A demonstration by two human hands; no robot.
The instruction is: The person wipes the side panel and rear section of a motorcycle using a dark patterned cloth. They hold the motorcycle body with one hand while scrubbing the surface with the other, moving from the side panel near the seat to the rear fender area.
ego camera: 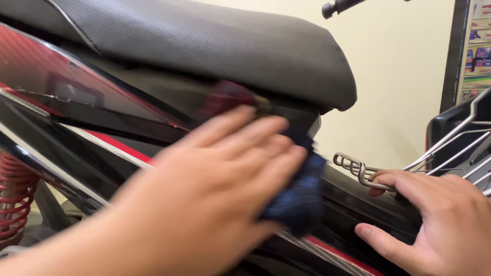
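Note:
My left hand [204, 189] is blurred and presses a dark blue cloth [299, 197] against the black side panel [153, 110] of a motorbike, just under the front of its textured black seat [215, 43]. The fingers lie flat over the cloth. My right hand [437, 220] rests open on the black body panel farther right. Its fingertips touch the end of a metal wire rack [358, 168], and the thumb is spread below.
A red coil spring [15, 199] shows at the lower left. Red and white stripes [120, 145] run along the body panels. A cream wall [399, 76] stands behind, with a poster [475, 51] at the right edge and a handlebar end [335, 7] at the top.

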